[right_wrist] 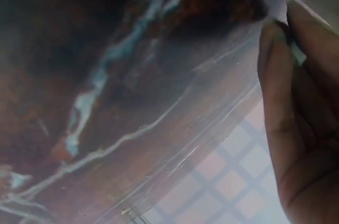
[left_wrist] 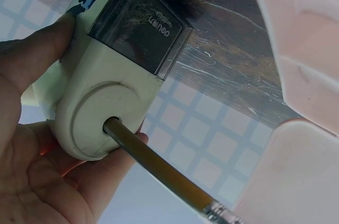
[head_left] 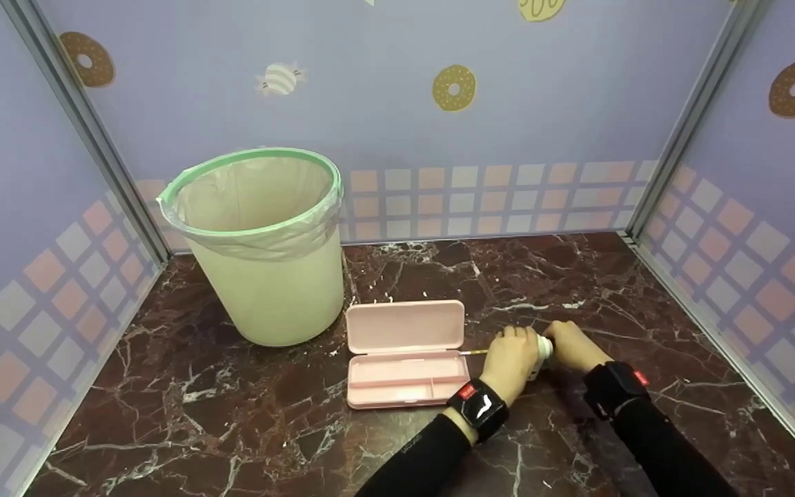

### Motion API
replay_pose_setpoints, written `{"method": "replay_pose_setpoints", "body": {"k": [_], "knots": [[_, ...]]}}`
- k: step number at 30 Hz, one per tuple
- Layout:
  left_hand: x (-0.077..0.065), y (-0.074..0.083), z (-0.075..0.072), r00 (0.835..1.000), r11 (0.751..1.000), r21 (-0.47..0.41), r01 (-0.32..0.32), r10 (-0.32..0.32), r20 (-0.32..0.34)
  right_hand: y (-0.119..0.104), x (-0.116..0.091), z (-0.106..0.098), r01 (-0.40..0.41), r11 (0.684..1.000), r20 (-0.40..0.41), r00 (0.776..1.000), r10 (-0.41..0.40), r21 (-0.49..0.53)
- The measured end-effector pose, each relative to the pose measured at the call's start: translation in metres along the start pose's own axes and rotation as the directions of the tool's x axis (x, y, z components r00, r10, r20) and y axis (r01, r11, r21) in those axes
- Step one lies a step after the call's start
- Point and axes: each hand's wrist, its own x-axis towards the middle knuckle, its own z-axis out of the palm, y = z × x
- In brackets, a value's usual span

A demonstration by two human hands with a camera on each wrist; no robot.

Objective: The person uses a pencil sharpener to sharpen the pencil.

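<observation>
My left hand (head_left: pixel 513 359) grips a cream pencil sharpener (left_wrist: pixel 106 86) with a dark clear shavings drawer, thumb on one side and fingers round the other. A yellow-brown pencil (left_wrist: pixel 167 168) with a silver ferrule sticks out of the sharpener's round hole. Its ferrule end points toward the open pink pencil case (head_left: pixel 404 330). On the sharpener's far side, my right hand (head_left: pixel 577 345) pinches its small crank handle (right_wrist: pixel 297 53) between thumb and fingers. Most of the handle is hidden by those fingers.
A pale bin (head_left: pixel 280 290) with a green rim and a plastic liner stands at the back left. The pencil case lies unfolded in front of it, its compartments bare. Patterned panels (head_left: pixel 384 117) enclose the dark marbled tabletop (head_left: pixel 287 428).
</observation>
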Motion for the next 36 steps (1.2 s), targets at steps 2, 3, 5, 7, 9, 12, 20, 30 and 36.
{"method": "replay_pose_setpoints", "body": {"k": [2,3,5,7,9,12,20,30,36], "knots": [[0.000,0.000,0.000,1.000,1.000,-0.004,-0.004,0.004,0.011,0.000,-0.004,-0.002,-0.011,0.999,0.040,0.999,0.009,0.044],[0.000,0.000,0.000,1.000,1.000,-0.006,-0.008,0.008,0.019,-0.001,-0.006,-0.003,-0.020,0.997,0.062,0.998,0.016,0.070],[0.000,0.000,0.001,0.999,1.000,-0.012,-0.016,0.016,0.031,-0.002,-0.011,-0.005,-0.034,0.993,0.101,0.995,0.023,0.110],[0.000,0.000,0.001,0.999,1.000,-0.015,-0.024,0.025,0.045,-0.003,-0.014,-0.007,-0.047,0.989,0.126,0.992,0.029,0.137],[0.000,0.000,0.001,0.997,0.999,-0.018,-0.031,0.032,0.064,-0.004,-0.018,-0.010,-0.062,0.986,0.147,0.988,0.039,0.157],[0.001,0.000,0.000,0.995,0.999,-0.018,-0.036,0.037,0.089,-0.007,-0.023,-0.013,-0.074,0.983,0.157,0.986,0.048,0.167],[0.001,-0.001,-0.001,0.996,0.999,0.001,-0.043,0.043,0.076,-0.021,-0.038,-0.026,-0.052,0.986,0.123,0.992,0.033,0.161],[0.000,-0.001,-0.001,0.996,0.999,0.008,-0.039,0.038,0.086,-0.039,-0.043,-0.043,-0.057,0.994,0.014,0.998,0.056,0.091],[0.001,0.000,-0.001,0.993,0.999,-0.004,-0.033,0.033,0.114,-0.044,-0.039,-0.053,-0.120,0.989,-0.014,0.993,0.121,0.087]]}}
